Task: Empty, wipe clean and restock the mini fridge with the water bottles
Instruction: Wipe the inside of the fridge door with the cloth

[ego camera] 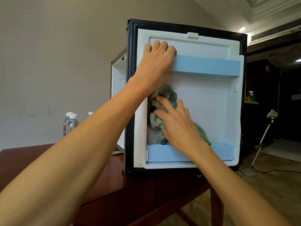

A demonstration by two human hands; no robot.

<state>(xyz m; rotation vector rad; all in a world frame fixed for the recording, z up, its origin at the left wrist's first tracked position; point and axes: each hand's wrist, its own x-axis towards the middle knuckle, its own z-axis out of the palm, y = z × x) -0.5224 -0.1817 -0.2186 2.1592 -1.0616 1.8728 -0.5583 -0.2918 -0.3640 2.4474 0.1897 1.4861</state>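
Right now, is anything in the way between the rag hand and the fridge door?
Nothing visible. The right hand presses the cloth straight onto the door liner; the left hand grips the upper blue rail above.

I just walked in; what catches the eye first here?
The open fridge door fills the middle, its white inner side facing the camera. The left hand grips its upper blue shelf while the right hand presses a grey-green cloth against the lining. Water bottles stand on the wooden table at left.
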